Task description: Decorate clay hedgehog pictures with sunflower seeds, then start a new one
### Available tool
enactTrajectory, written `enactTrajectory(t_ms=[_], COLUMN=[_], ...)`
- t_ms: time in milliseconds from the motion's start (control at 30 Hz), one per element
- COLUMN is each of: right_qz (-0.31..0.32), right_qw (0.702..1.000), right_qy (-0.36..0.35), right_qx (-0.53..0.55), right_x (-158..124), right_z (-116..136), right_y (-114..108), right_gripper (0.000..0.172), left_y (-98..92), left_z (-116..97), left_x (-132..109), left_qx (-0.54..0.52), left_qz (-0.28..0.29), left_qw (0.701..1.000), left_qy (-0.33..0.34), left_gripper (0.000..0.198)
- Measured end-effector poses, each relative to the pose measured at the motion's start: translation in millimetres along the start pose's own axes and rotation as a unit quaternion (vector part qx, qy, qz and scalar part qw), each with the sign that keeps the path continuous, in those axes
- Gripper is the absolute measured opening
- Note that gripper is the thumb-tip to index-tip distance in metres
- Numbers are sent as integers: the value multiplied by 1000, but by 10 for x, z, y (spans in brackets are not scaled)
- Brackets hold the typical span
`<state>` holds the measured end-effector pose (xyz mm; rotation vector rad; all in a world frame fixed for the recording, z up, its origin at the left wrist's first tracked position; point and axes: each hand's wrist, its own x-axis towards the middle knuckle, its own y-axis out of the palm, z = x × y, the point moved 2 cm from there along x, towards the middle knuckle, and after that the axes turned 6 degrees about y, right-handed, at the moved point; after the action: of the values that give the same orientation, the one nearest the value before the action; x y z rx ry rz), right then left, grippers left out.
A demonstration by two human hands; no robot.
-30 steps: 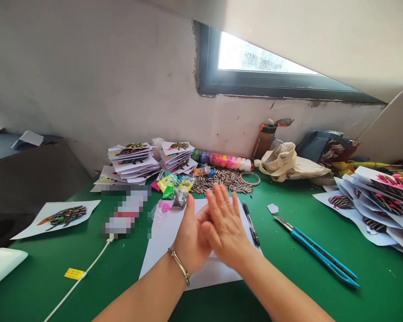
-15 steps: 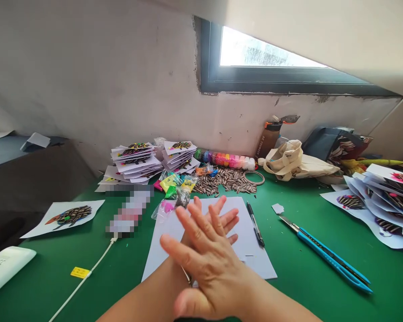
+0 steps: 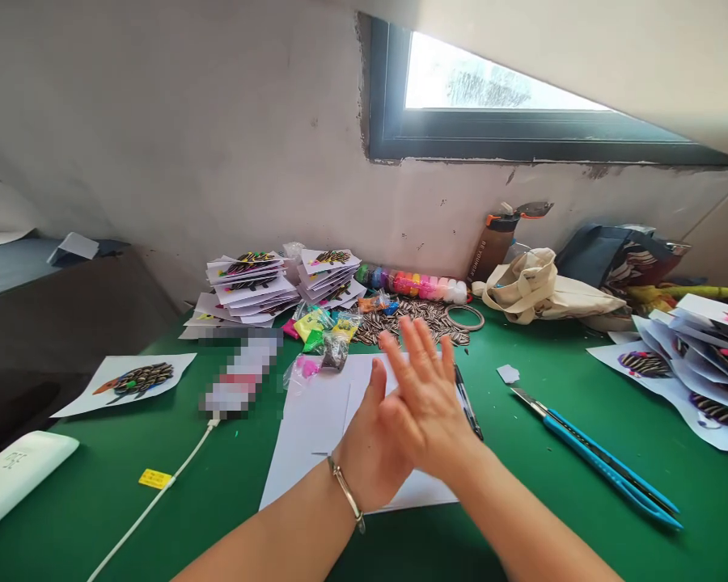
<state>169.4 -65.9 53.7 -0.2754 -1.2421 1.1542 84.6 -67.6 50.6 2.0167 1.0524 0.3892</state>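
Note:
My left hand, with a metal bangle on its wrist, is palm to palm with my right hand. The right hand overlaps the left, its fingers stretched out and slightly apart. Most of the left fingers are hidden behind it, though the left thumb points up and away. Whether anything lies between the palms cannot be seen. Under both hands are sheets of white paper. A black pen rests at their right edge, partly covered by my right hand.
Behind the paper are small bags of coloured clay, sunflower seeds and a tape roll. A blue utility knife lies at right with its blade exposed. Seed-picture stacks stand on both sides. A white cable crosses the left.
My hands have shifted against each other: the right hand turned more upright and moved right, uncovering the left thumb and bangle. The view has shifted slightly.

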Motion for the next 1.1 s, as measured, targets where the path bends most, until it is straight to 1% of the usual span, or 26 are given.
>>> enactTrajectory(t_ms=[67,100,133,167,233,267,300,333,367,400,433,467,500,533,567,600,667,733,800,833,900,967,1033,1100], right_qz=[-24,-26,-10,26,113,126,129,91,55,32,9,-10,-15,-8,3,13,19,33,80,104,149,177,180,161], right_qw=[997,997,999,999,983,976,977,989,997,999,996,990,986,983,981,979,974,958,935,931,932,934,930,923], right_qy=[57,59,32,-19,-140,-171,-165,-117,-62,6,67,112,144,167,184,198,219,235,236,226,189,161,158,169], right_qx=[-39,-41,-28,-4,43,52,43,24,-1,-35,-60,-80,-87,-83,-67,-41,45,160,252,269,270,265,278,305], right_x=[37,29,4,-35,-123,-146,-143,-111,-66,-16,31,69,98,117,128,132,133,137,147,154,165,167,159,150], right_z=[-174,-186,-136,-38,197,270,284,229,125,-18,-173,-319,-443,-537,-599,-631,-629,-579,-504,-462,-376,-312,-284,-287], right_y=[42,55,62,65,49,30,18,5,5,22,45,74,108,141,167,180,153,70,-28,-75,-135,-147,-130,-117], right_gripper=[54,56,58,62,77,77,74,68,63,60,56,54,53,52,51,49,46,43,36,31,24,23,25,26], left_y=[37,41,36,26,5,0,0,1,3,1,-8,-26,-53,-84,-112,-137,-174,-194,-202,-204,-209,-216,-223,-231], left_z=[-28,-53,-77,-97,-109,-98,-80,-57,-33,-11,7,17,20,18,13,10,-3,-30,-75,-101,-151,-191,-221,-246], left_x=[16,26,34,41,43,42,41,40,40,41,44,50,57,66,75,83,95,104,115,121,134,143,147,149], left_qx=[-2,-2,0,2,8,10,9,7,5,0,-4,-8,-12,-9,4,16,29,38,54,63,78,92,106,120], left_qz=[11,2,-14,-34,-69,-75,-73,-63,-47,-30,-17,-13,-24,-41,-52,-64,-92,-116,-124,-120,-111,-101,-88,-76], left_qw=[1000,1000,1000,998,994,993,993,995,998,999,1000,1000,999,999,999,998,995,992,991,991,990,990,989,989], left_qy=[-1,10,28,49,87,94,90,74,50,23,-2,-17,-19,-12,1,5,7,2,8,15,33,47,50,42], left_gripper=[67,66,63,58,49,47,45,45,47,51,55,56,50,38,27,21,17,16,18,18,18,20,22,22])
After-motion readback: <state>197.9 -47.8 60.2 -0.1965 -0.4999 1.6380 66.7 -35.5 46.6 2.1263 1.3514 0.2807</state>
